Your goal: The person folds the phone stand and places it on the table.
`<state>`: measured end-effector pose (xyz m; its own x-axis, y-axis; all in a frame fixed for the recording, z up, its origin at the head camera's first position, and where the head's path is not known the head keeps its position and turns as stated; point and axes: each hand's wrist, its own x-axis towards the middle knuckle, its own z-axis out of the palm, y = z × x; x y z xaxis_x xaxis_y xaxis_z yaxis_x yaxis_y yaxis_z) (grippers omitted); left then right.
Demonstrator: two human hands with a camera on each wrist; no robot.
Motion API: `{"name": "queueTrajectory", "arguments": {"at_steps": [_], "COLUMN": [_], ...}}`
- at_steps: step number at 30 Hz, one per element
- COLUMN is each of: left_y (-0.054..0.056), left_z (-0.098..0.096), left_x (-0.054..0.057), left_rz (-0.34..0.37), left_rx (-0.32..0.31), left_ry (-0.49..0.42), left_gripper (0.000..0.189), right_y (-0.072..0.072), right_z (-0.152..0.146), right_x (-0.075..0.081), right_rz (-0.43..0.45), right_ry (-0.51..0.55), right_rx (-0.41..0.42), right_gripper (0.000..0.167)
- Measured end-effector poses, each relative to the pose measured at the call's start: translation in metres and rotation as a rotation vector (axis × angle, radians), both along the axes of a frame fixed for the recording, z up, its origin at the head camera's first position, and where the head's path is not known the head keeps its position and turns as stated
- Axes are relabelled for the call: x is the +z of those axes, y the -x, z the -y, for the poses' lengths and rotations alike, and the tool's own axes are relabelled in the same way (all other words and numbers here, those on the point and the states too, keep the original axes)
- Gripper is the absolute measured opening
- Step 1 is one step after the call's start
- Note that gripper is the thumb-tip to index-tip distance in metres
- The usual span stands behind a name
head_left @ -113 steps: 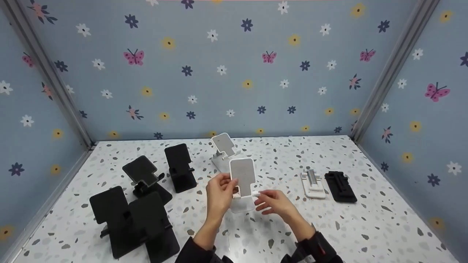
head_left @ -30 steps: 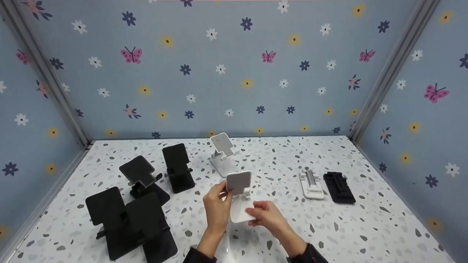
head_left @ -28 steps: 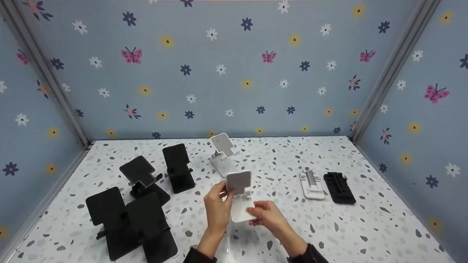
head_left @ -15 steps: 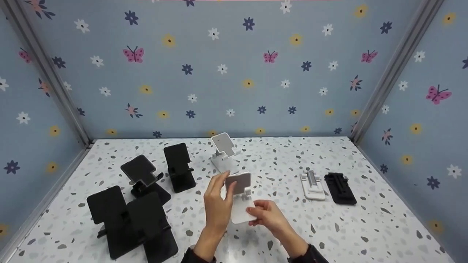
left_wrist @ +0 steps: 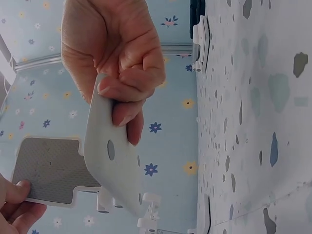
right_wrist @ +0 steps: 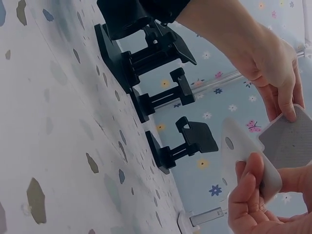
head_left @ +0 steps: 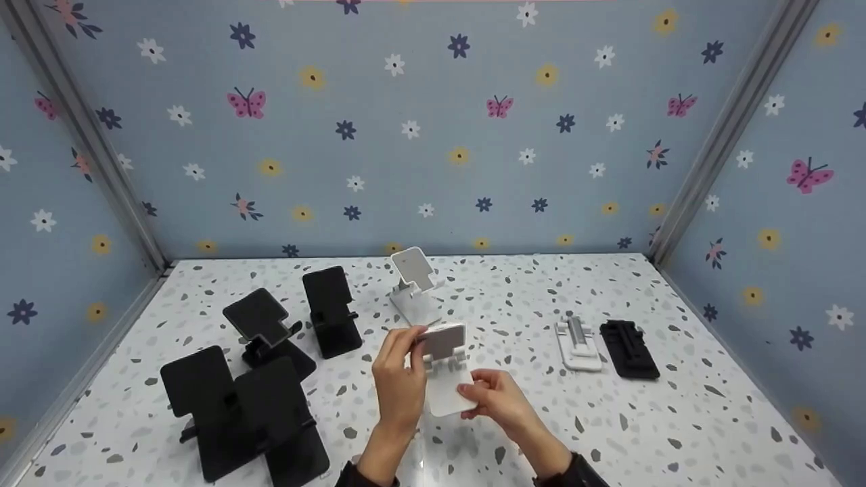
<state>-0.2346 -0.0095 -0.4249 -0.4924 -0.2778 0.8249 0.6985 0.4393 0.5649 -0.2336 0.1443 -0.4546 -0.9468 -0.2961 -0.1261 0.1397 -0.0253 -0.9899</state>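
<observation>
left hand (head_left: pixel 399 385): grasping, thumb on the front face and fingers behind, closed to a thin plate's thickness on the left side of the backrest panel (head_left: pixel 444 343).
right hand (head_left: pixel 499 402): grasping, thumb above and curled fingers beneath, pinching the near right corner of the base plate (head_left: pixel 448 398).
held white stand: raised off the desk (head_left: pixel 521 297), about midway between its left and right edges; panel tilted above the base, the two joined by white hinge knuckles.
panel, form and surface: rounded rectangle with a notched corner; white rim around a grey, finely textured pad.
base, form and surface: smooth, matt white, thin, rounded at the corners; grey oval spots on the face seen in the left wrist view.
rear white stand (head_left: pixel 413 267): unfolded, near the far edge, same notched shape with grey pad.
black stands (head_left: pixel 330 297): four, unfolded, matt, on the left part of the desk; two close together toward the near left corner.
folded white stand (head_left: pixel 580 346): flat, toward the right edge, a silvery bar along its middle.
folded black stand (head_left: pixel 629 350): flat, just beside the folded white one, on its right-edge side.
desk surface: white, glossy, with grey and brownish flecks.
wall (head_left: pixel 433 101): pale blue, printed with flowers and butterflies, behind the far edge.
</observation>
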Motion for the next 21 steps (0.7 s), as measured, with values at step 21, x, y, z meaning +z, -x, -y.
{"name": "queueTrajectory", "arguments": {"at_steps": [21], "left_y": [-0.010], "left_z": [-0.016], "left_x": [-0.001], "left_rz": [-0.116], "left_rx": [-0.091], "left_ry": [0.006], "left_gripper": [0.025], "right_y": [0.000], "right_z": [-0.010], "right_x": [0.012], "right_rz": [-0.075], "right_ry": [0.007], "right_rx": [-0.049], "right_gripper": [0.033]}}
